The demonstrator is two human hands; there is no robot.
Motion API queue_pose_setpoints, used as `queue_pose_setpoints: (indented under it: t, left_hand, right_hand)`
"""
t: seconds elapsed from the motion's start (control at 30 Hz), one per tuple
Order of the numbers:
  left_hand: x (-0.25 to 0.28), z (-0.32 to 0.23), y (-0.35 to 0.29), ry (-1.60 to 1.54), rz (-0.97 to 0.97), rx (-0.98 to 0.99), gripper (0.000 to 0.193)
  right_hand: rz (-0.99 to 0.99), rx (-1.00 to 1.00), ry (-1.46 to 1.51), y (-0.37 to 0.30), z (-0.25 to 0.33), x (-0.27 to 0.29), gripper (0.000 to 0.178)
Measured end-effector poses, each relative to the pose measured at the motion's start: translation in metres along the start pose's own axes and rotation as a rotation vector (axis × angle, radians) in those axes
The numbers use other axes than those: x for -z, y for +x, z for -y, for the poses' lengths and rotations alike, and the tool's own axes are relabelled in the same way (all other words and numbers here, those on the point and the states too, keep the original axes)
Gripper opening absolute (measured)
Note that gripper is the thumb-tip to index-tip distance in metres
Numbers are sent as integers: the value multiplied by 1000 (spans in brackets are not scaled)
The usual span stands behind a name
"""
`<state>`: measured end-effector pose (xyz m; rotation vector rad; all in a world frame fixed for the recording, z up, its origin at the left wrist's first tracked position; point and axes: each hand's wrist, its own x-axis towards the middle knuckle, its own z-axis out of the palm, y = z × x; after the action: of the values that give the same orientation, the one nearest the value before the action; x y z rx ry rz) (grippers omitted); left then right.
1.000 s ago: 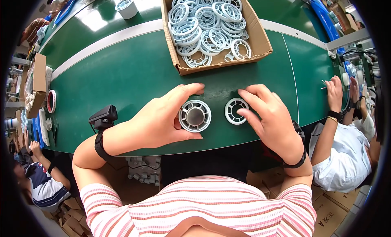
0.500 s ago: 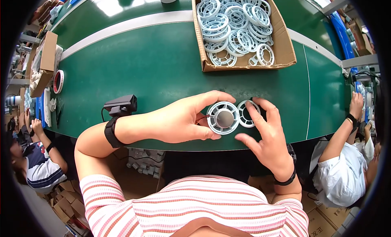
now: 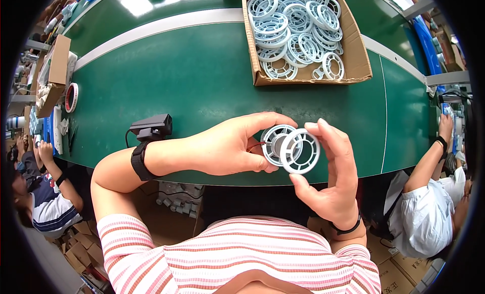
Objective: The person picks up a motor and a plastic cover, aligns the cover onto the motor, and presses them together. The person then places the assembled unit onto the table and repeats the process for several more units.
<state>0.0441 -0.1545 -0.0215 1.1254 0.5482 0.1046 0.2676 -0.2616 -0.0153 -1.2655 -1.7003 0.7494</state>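
My left hand (image 3: 247, 142) grips a round white spoked housing (image 3: 271, 142) with a grey metal disc in its middle and thin dark red wires at its left side. Between thumb and fingers, my right hand (image 3: 331, 175) holds a pale spoked plastic ring (image 3: 314, 151) by its right edge. The ring is tilted a little and overlaps the right part of the housing from my viewpoint, hiding that part. Whether the two touch, I cannot tell.
Beyond my hands, a cardboard box (image 3: 356, 66) full of similar pale rings stands on the green table (image 3: 166, 71). A black device (image 3: 151, 126) is strapped to my left wrist. At far left are a tape roll (image 3: 71, 98) and another carton (image 3: 53, 76). Co-workers sit on both sides.
My right hand has lifted the ring from beside the housing, turned it to face me and brought it partly over the housing. The left hand keeps its hold.
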Motion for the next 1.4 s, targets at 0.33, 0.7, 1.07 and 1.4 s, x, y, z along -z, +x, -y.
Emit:
queue_pose_setpoints:
  t: [0.33,0.7,1.07,1.4]
  left_hand:
    - [0,4,-1,3,4,-79,69]
    - [8,8,-3,15,88,-9,69]
    - [19,-3,6,-277,91,143,69]
    - [6,10,5,-48,-50,-106,50]
  right_hand:
    - [89,89,-52,6,5,-14,83]
    - [112,47,-207,2,8,-6,76]
    - [83,22,-200,5,1,-11,73]
    - [-30,33,-320,-8,-3,-17,72]
